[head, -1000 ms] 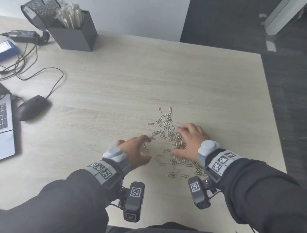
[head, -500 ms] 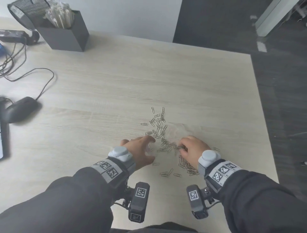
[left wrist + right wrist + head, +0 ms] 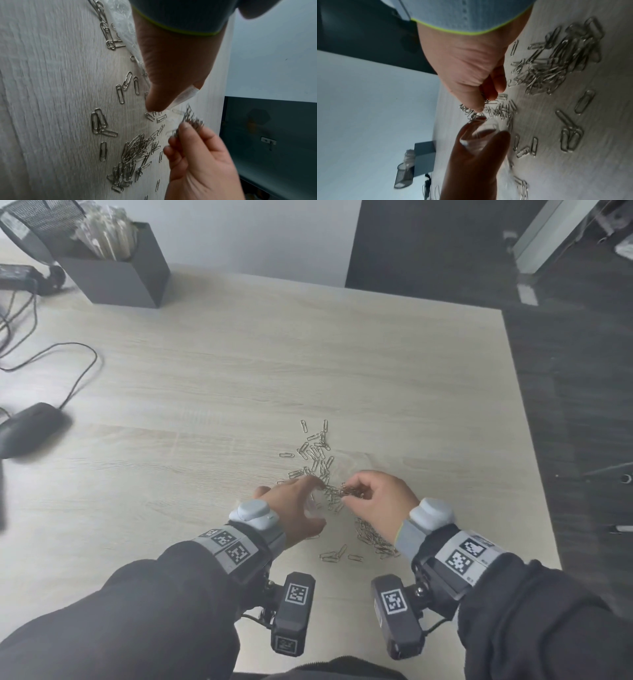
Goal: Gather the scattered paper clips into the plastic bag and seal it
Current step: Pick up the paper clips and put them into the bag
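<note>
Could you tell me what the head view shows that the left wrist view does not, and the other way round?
Only the head view shows the mouse, the grey organiser box and both wrist cameras. Only the left wrist view shows the clear plastic bag pinched under the left hand, with clips visible through it. Both show the right hand lifting a bunch of paper clips and more loose clips on the table.

We are looking down at a pale wood-grain table standing against a white wall. A dark panel is adjoining that wall, and dark grey flooring is running along the table's right edge, catching faint reflections.
</note>
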The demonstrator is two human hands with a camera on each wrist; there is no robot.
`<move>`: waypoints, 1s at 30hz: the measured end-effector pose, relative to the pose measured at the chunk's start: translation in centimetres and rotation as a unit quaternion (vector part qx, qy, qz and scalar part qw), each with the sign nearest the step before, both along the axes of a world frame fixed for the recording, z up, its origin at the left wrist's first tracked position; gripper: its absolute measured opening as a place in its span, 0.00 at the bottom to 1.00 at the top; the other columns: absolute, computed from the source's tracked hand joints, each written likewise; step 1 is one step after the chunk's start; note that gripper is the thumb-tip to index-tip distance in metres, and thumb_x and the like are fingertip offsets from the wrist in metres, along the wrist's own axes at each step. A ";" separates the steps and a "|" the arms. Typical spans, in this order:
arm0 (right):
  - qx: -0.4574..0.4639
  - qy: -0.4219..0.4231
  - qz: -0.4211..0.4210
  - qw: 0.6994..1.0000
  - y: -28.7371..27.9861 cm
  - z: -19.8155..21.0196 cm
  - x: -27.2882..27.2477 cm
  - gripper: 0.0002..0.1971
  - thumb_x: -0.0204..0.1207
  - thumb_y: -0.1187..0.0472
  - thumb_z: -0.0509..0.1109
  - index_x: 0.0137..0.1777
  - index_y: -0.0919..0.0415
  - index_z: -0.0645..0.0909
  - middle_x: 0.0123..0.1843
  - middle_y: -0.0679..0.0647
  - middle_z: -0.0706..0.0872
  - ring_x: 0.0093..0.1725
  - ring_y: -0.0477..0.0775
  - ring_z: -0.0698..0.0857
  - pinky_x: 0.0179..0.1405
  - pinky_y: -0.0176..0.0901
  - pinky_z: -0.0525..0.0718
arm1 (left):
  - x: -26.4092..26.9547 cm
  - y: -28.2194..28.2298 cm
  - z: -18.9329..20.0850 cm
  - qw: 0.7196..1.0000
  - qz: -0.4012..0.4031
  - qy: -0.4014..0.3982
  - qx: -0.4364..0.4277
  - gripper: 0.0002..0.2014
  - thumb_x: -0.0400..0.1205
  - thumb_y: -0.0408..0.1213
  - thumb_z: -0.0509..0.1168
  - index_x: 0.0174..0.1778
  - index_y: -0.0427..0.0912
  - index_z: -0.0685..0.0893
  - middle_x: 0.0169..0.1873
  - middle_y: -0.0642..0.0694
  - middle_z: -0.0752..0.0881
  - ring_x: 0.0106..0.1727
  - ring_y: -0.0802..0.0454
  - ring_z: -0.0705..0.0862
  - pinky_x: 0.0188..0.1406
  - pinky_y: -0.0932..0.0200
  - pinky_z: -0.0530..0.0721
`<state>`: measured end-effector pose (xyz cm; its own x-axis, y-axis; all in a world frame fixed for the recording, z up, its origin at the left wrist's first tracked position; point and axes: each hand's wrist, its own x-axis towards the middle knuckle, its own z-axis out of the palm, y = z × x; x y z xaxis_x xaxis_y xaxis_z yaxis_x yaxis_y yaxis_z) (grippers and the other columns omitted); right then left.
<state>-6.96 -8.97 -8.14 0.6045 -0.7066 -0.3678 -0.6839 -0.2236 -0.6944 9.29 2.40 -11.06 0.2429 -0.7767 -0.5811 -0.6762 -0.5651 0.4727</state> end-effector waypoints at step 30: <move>-0.031 0.257 0.094 0.961 -6.3 -2.8 -13.1 0.47 0.60 0.39 0.81 0.79 0.44 0.65 0.71 0.46 0.68 0.68 0.49 0.75 0.69 0.41 0.74 | 0.3 -1.0 -0.2 0.999 -0.013 -0.005 -0.043 0.24 0.77 0.59 0.69 0.68 0.74 0.69 0.54 0.69 0.83 0.55 0.56 0.86 0.65 0.50 0.71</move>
<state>-20.05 -15.25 -10.95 0.4727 -0.6327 -0.6134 -0.8769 -0.4065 -0.2564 9.59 1.35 -11.26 0.2270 -0.8300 -0.5094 -0.6957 -0.5042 0.5116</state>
